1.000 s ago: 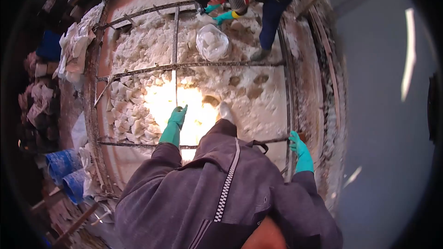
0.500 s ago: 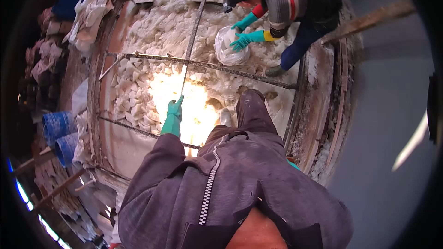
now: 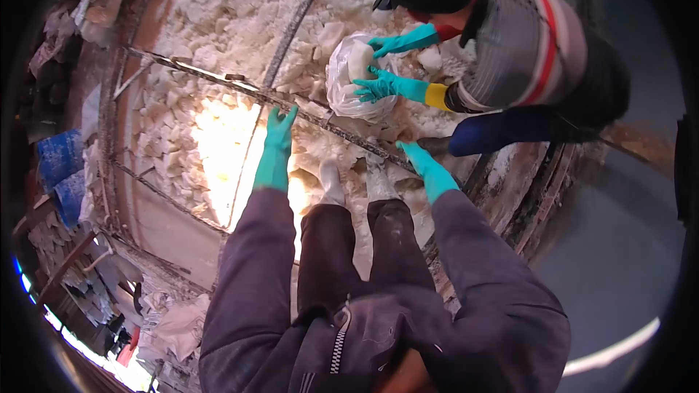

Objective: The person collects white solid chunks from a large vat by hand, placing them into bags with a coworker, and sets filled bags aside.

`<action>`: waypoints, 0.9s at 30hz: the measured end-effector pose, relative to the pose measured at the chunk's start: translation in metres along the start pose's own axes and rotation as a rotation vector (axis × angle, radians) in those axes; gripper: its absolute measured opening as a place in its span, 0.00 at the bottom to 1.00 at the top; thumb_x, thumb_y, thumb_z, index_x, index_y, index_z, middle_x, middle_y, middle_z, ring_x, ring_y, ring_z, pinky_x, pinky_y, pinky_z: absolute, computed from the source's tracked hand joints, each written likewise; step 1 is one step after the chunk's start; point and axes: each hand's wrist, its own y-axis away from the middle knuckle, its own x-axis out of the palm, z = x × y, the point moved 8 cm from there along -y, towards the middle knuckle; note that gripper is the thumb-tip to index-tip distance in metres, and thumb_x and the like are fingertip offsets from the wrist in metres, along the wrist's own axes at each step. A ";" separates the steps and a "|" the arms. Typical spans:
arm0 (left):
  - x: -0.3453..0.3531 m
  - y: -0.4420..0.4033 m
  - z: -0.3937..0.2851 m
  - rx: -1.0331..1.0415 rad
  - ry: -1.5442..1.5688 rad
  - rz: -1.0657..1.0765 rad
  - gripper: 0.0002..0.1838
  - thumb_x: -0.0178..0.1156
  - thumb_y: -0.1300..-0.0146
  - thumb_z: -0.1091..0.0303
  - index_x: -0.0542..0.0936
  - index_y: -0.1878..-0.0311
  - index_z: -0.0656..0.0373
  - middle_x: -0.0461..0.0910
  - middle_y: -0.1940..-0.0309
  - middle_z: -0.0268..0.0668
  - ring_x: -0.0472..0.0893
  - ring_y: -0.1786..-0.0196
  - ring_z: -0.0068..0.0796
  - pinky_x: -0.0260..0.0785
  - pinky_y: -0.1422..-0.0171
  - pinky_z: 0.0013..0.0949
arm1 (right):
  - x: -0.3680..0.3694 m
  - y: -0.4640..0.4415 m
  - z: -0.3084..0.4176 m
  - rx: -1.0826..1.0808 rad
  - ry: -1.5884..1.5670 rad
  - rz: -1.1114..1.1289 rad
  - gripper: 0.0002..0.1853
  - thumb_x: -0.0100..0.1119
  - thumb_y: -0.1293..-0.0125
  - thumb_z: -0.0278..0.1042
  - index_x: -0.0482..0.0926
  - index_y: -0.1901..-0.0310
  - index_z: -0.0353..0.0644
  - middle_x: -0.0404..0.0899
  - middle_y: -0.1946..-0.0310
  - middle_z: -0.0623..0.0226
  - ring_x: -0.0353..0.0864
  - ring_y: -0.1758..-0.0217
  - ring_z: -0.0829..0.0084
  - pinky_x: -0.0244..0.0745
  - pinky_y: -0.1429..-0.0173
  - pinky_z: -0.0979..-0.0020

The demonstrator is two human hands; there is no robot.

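Note:
My left hand [image 3: 278,129], in a green rubber glove, is at the white-crusted metal crossbar [image 3: 320,121], its thumb and fingers apart. Whether it presses on the bar I cannot tell. My right hand [image 3: 418,159], gloved the same, reaches toward the right part of that bar with its fingers stretched out. Nothing shows in either hand. Between my arms, my white-dusted boots [image 3: 333,183] stand among pale chunks [image 3: 164,113] inside the frame. Beyond the bar, a co-worker's gloved hands [image 3: 382,86] are on a white plastic bag [image 3: 342,76] with a pale lump in it.
A co-worker [image 3: 510,36] bends over at the upper right. Another metal bar [image 3: 300,22] runs away from the crossbar. Bright sunlight falls on the chunks at left. Blue buckets [image 3: 62,160] stand outside the frame, and a smooth grey surface [image 3: 611,240] lies at right.
My left hand has left the long bar and moved forward to the crossbar. My right hand has come into view. Both boots now show, and the co-worker appears closer.

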 end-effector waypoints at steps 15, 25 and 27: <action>0.195 -0.373 0.178 0.119 -0.219 -0.167 0.61 0.77 0.60 0.45 0.57 0.33 0.77 0.73 0.41 0.57 0.77 0.41 0.45 0.68 0.36 0.39 | 0.030 -0.389 0.027 -0.084 -0.349 -0.293 0.31 0.59 0.37 0.57 0.77 0.47 0.33 0.79 0.56 0.57 0.76 0.58 0.65 0.71 0.53 0.63; 0.204 -0.366 0.182 0.306 -0.705 -0.170 0.18 0.57 0.39 0.57 0.79 0.55 0.61 0.80 0.57 0.57 0.80 0.51 0.56 0.71 0.47 0.48 | 0.003 -0.392 0.034 -0.152 -0.457 -0.415 0.26 0.59 0.35 0.52 0.78 0.51 0.33 0.81 0.61 0.57 0.77 0.66 0.62 0.72 0.62 0.60; 0.197 -0.352 0.186 0.386 -0.579 -0.158 0.16 0.55 0.37 0.59 0.79 0.55 0.61 0.81 0.59 0.57 0.80 0.52 0.57 0.71 0.49 0.48 | -0.016 -0.406 0.009 -0.200 -0.533 -0.477 0.20 0.57 0.33 0.47 0.79 0.54 0.35 0.80 0.62 0.59 0.77 0.68 0.63 0.72 0.63 0.61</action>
